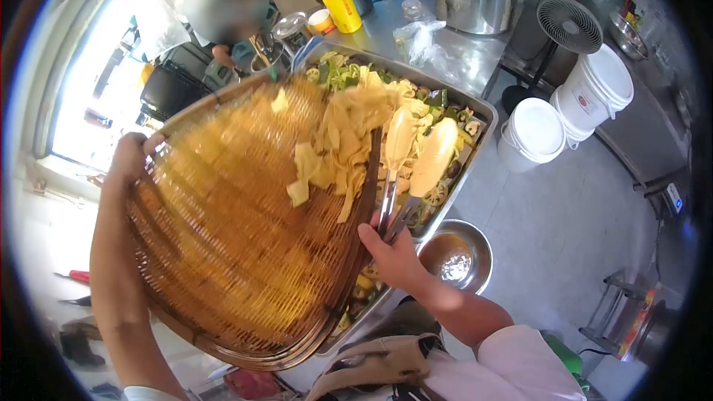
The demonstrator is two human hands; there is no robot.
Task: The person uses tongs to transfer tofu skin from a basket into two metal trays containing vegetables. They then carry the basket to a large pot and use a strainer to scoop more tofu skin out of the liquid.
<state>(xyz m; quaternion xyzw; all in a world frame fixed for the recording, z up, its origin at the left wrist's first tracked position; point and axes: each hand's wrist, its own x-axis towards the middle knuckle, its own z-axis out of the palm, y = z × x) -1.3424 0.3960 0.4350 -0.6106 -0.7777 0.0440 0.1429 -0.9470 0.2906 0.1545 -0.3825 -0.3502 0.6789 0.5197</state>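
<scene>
The left hand [130,160], closed on the rim at middle left, tilts the woven basket [230,252], and the right hand [394,256], clamped on tongs [405,178], rakes pale strips [349,134] at centre top into the steel tray [486,108]; I judge the basket mostly bare, one heap left.

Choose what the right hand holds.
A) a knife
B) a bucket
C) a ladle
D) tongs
D: the right hand grips tongs, and their pale tips press on the yellow strips at the edge of the basket, which the left hand tilts over the tray.
</scene>
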